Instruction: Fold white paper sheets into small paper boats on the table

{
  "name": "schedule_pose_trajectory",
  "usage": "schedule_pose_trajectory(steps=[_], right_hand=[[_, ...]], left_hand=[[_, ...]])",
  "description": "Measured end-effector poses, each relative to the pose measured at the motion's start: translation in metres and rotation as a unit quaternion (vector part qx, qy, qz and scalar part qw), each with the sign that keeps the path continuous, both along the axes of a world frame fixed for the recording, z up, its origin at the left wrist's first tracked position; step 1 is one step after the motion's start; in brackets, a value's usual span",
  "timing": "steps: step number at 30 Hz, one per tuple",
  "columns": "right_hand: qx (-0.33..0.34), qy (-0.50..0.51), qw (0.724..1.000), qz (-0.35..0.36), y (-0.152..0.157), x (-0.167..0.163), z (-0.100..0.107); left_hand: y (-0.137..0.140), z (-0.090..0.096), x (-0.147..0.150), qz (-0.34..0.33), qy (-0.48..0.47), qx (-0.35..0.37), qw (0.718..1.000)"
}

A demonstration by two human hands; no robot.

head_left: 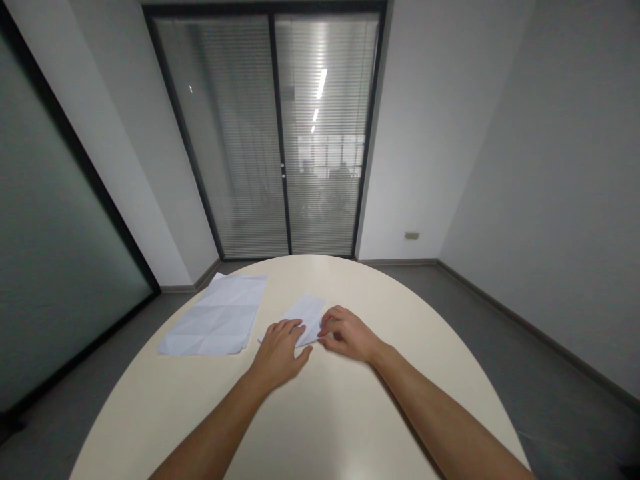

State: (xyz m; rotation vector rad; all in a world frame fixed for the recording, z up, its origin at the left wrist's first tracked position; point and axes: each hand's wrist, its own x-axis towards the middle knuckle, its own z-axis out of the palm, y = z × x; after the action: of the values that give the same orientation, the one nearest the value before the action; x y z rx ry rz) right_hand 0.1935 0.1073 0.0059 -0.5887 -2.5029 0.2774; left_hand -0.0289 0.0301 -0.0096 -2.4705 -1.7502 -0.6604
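A folded sheet of white paper (306,310) lies on the table between my two hands. My left hand (281,350) rests flat over its lower left part, fingers stretched out and thumb apart. At the paper's right edge, my right hand (349,333) has its thumb and fingers closed in a pinch on it. The fingers of both hands cover parts of the paper, so its full outline is hidden.
A small stack of creased white paper sheets (215,317) lies to the left on the round cream table (400,400). Beyond the table's far edge stand glass doors with blinds (325,200). Walls rise on both sides.
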Motion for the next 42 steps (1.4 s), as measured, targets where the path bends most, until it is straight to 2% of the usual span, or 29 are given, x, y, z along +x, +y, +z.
schedule_pose_trajectory(steps=[8, 19, 32, 38, 42], right_hand=[[-0.019, -0.017, 0.999, 0.022, -0.002, -0.002, 0.001], [-0.034, -0.014, 0.999, -0.006, 0.004, -0.001, -0.011], [-0.029, -0.011, 0.997, -0.073, 0.009, 0.000, -0.020], [-0.037, -0.025, 0.997, -0.069, 0.008, 0.002, -0.014], [-0.046, -0.042, 0.993, -0.098, 0.007, 0.002, -0.009]], left_hand=[[0.003, -0.003, -0.001, -0.016, -0.010, -0.008, 1.000], [0.004, -0.004, -0.002, -0.057, -0.034, 0.002, 0.998], [0.005, -0.001, -0.004, -0.017, -0.073, 0.008, 0.997], [0.008, -0.003, -0.006, -0.009, -0.073, 0.010, 0.997], [0.010, -0.005, -0.007, 0.013, -0.072, 0.016, 0.997]])
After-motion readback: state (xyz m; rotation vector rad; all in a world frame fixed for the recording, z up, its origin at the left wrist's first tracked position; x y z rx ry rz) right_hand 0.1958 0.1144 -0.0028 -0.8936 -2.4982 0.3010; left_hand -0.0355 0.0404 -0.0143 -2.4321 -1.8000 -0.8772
